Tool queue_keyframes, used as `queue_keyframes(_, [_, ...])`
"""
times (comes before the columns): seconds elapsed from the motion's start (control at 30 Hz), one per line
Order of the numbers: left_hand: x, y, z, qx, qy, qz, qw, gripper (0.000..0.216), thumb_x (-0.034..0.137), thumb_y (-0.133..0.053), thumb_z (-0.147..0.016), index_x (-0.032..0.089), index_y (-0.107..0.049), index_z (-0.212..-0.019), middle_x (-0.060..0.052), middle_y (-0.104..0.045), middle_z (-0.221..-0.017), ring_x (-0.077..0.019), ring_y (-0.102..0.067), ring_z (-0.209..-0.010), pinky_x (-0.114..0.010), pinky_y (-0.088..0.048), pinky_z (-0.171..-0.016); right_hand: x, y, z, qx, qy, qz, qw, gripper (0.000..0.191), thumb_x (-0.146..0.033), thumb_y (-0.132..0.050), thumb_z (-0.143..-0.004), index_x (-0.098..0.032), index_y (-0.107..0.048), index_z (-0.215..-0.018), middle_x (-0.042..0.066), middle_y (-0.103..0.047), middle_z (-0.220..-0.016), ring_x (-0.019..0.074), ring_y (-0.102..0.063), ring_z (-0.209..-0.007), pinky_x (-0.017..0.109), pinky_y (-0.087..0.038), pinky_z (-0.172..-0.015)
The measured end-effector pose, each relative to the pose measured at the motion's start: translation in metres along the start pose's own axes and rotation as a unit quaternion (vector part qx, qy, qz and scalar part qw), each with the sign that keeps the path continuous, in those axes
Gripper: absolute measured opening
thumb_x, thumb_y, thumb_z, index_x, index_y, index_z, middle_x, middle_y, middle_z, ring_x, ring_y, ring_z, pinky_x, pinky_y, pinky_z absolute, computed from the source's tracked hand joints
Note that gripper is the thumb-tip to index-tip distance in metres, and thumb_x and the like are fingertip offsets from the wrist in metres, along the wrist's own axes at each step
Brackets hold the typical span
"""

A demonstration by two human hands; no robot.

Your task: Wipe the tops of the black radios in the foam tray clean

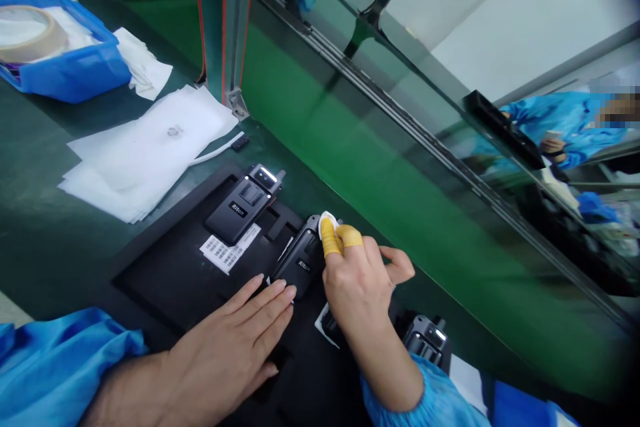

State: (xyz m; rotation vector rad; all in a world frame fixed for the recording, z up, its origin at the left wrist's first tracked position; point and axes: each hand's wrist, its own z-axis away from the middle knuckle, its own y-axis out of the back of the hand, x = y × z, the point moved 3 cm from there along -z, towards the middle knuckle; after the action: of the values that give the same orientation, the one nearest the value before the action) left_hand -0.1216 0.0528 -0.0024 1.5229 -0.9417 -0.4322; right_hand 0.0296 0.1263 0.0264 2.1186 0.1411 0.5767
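Observation:
A black handheld radio marked "Riton" lies on a black foam tray. My left hand is stretched out flat, its fingertips touching the radio's lower end. At the radio's top end, my right hand presses a small white wipe under fingers wearing yellow finger cots. A second radio lies to the left, beside a white barcode label sheet. Another radio shows right of my right forearm. Under my right wrist, one more dark item is mostly hidden.
White sheets or bags lie at the left, near a blue bin holding a tape roll. A metal post and a glass panel border the bench. Beyond the glass, a person in blue holds something.

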Motion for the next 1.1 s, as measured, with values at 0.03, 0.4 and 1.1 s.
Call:
queue_keyframes(0.03, [0.0,0.001,0.0,0.0,0.0,0.0,1.0,0.045,0.03,-0.048,-0.088,0.008,-0.048,-0.128,-0.013,-0.049,-0.137,-0.0235,-0.044,-0.128,-0.041,-0.019,-0.113,0.003,0.0,0.004,-0.003,-0.003,0.003,1.0,0.027,0.0,-0.043,-0.077,-0.019,-0.055,-0.063,0.0,-0.056,-0.074,0.0138,-0.04,-0.07,0.037,-0.023,-0.081])
queue_keyframes(0.4, [-0.001,0.014,-0.002,0.025,0.003,-0.024,0.999,0.041,0.032,-0.04,-0.094,0.008,-0.051,-0.125,-0.012,-0.055,-0.132,-0.0211,-0.048,-0.124,-0.037,-0.021,-0.11,0.008,0.012,0.006,-0.005,-0.003,0.009,1.0,0.021,-0.004,-0.043,-0.079,-0.019,-0.058,-0.079,0.003,-0.058,-0.081,0.0139,-0.037,-0.067,0.032,-0.026,-0.072])
queue_keyframes(1.1, [-0.001,-0.001,0.001,-0.025,0.011,0.003,1.0,0.047,0.03,-0.047,-0.088,0.011,-0.044,-0.131,-0.012,-0.044,-0.141,-0.0228,-0.039,-0.131,-0.041,-0.02,-0.113,0.003,0.002,0.0,-0.009,-0.007,0.0,1.0,0.023,-0.003,-0.045,-0.074,-0.019,-0.062,-0.075,0.004,-0.058,-0.086,0.0151,-0.041,-0.074,0.037,-0.025,-0.08])
